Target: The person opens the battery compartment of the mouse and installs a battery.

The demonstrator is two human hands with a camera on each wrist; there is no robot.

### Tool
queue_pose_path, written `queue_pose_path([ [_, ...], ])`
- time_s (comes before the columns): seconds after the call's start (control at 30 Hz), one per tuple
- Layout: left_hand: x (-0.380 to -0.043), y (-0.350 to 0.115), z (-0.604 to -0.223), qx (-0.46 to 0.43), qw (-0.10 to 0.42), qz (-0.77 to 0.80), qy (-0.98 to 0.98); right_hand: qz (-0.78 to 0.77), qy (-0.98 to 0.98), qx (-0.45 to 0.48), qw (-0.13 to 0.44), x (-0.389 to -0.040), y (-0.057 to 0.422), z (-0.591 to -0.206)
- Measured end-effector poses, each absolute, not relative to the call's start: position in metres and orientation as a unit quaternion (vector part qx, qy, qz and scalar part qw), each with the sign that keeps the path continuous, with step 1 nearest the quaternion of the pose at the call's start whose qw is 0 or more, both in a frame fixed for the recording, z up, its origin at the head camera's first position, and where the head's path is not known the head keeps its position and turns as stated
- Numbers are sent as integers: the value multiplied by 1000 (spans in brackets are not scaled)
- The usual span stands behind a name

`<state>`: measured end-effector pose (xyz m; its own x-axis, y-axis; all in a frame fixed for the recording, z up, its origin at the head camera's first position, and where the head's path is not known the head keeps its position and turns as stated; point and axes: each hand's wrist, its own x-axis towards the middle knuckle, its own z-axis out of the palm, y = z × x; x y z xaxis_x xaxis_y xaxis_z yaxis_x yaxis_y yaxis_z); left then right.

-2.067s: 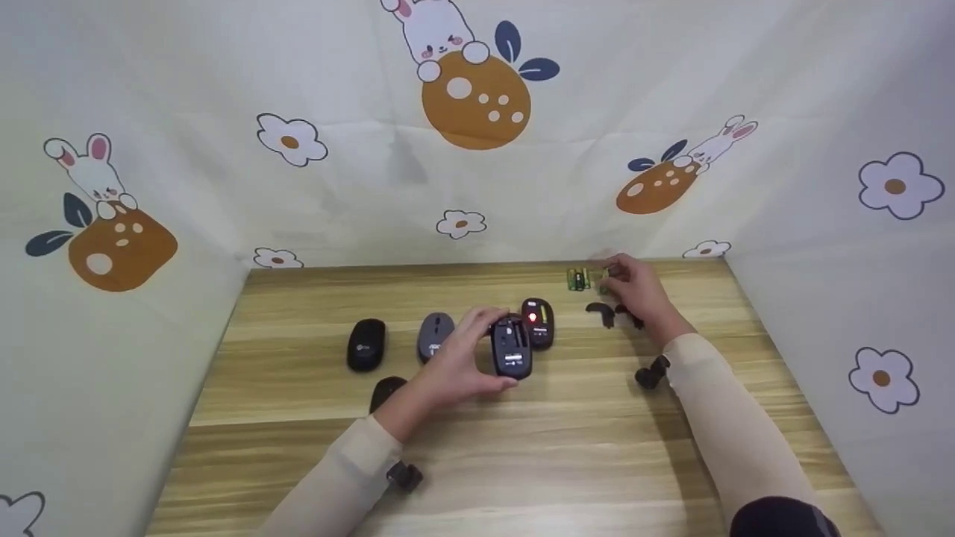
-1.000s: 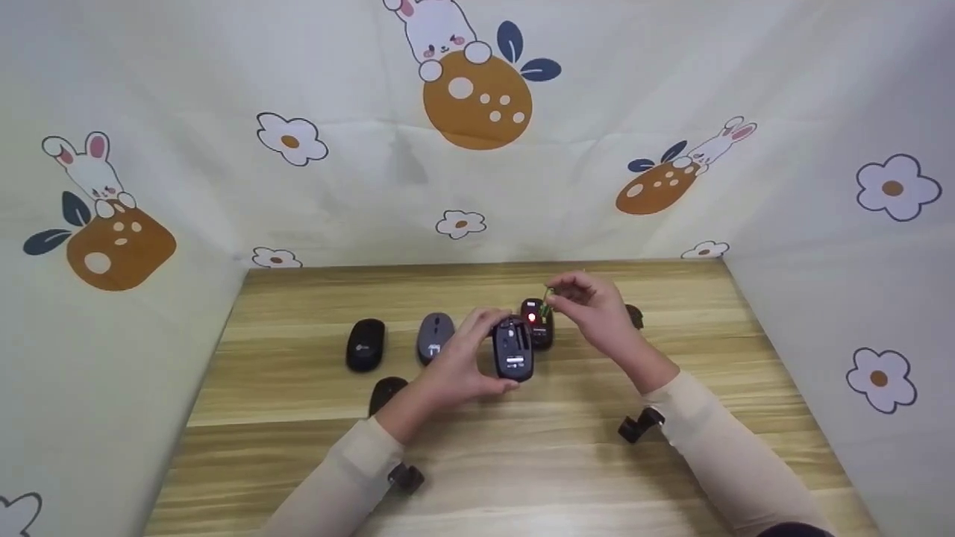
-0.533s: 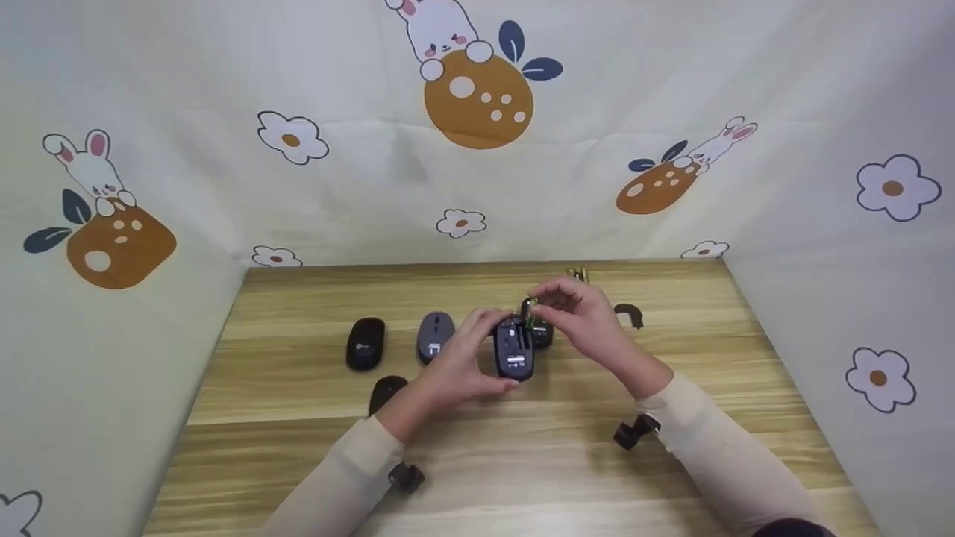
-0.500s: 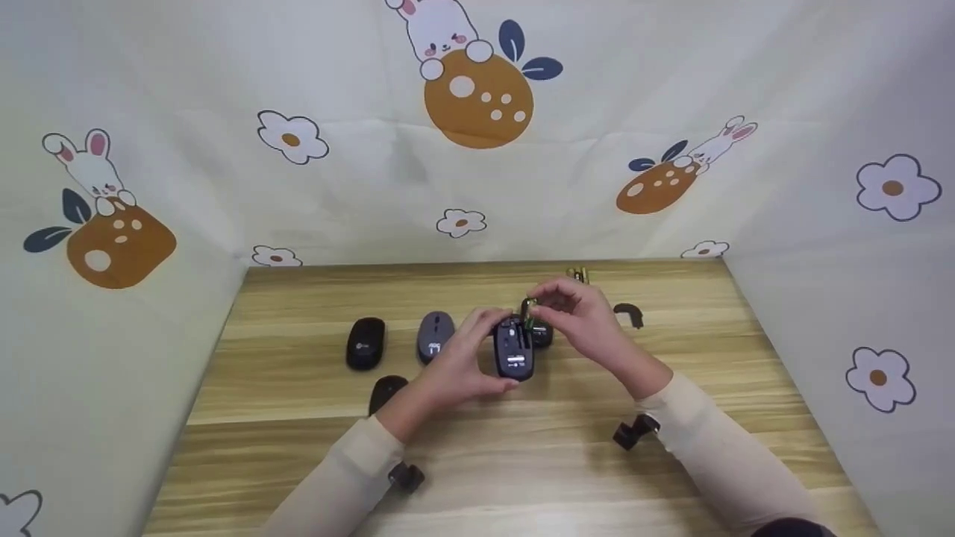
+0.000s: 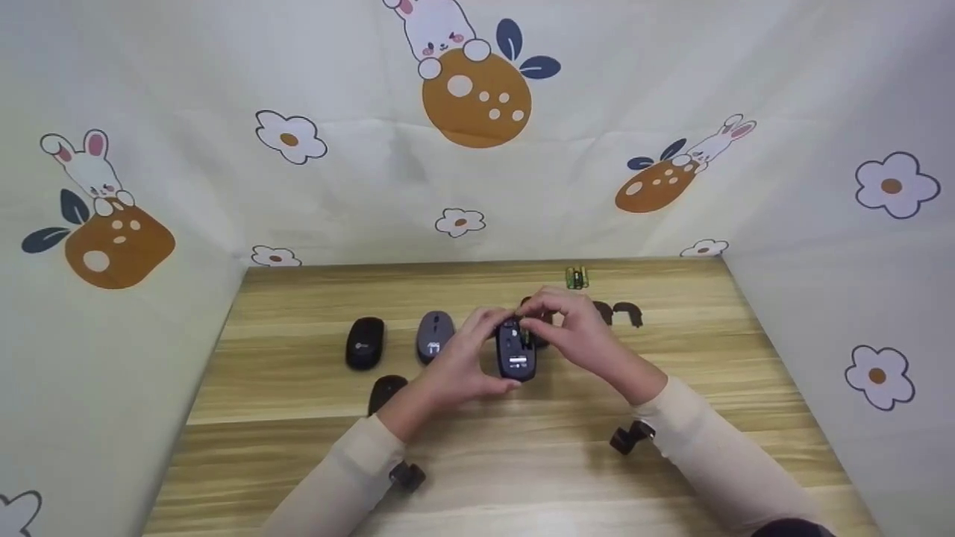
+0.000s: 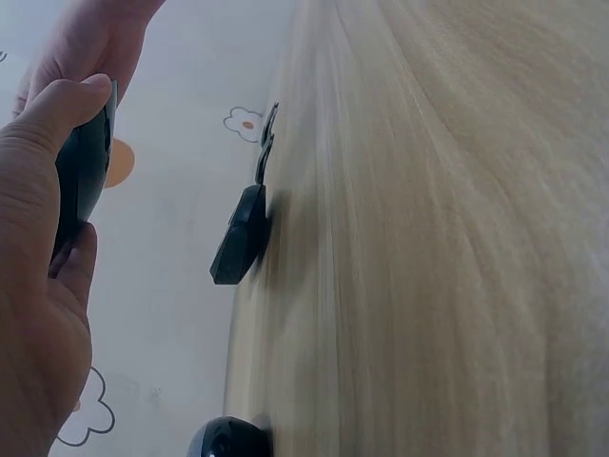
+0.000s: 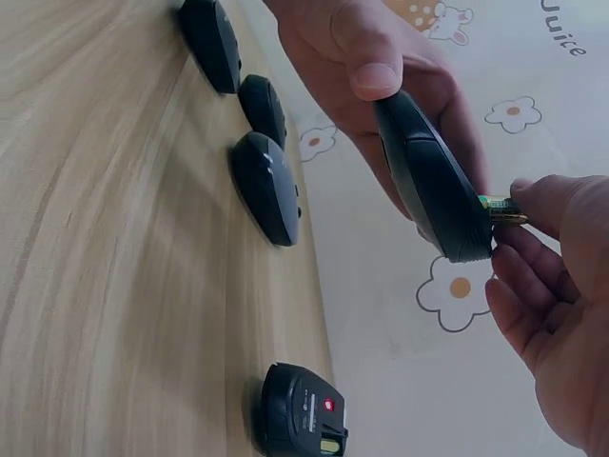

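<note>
Battery (image 7: 499,204) lowered to mouse (image 7: 436,186), within right grip (image 5: 578,322)

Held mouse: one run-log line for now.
left grip: holds mouse, underside showing | right grip: pinches battery | battery: juts from mouse | loose batteries: on table

Soft light, pale glare on the tabletop (image 5: 515,477), faint blurred shadows.

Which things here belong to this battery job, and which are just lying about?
Job: held black plastic mouse, underside up; small green cylindrical battery; probably curved black covers.

Lying about, seemingly: loose green batteries; grey oval mouse; two black oval mice; red-lit black mouse.
</note>
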<state>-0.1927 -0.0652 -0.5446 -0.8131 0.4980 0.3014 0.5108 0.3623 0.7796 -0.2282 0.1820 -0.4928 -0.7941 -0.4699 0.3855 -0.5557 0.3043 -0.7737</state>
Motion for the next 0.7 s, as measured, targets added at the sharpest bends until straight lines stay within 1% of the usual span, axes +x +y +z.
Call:
queue_pose_path([
  [0.27,-193,-63,-544,-317,25,-469,-824,517,-806,288,23,-227,182,-498],
  [0.4,-193,-62,-543,-315,26,-472,-823,551,-800,237,-15,-223,180,-499],
  [0.53,-192,-61,-543,-316,28,-469,-824,583,-789,181,-67,-219,177,-500],
  [0.7,-193,-61,-544,-325,37,-464,-824,604,-775,153,-104,-216,176,-500],
])
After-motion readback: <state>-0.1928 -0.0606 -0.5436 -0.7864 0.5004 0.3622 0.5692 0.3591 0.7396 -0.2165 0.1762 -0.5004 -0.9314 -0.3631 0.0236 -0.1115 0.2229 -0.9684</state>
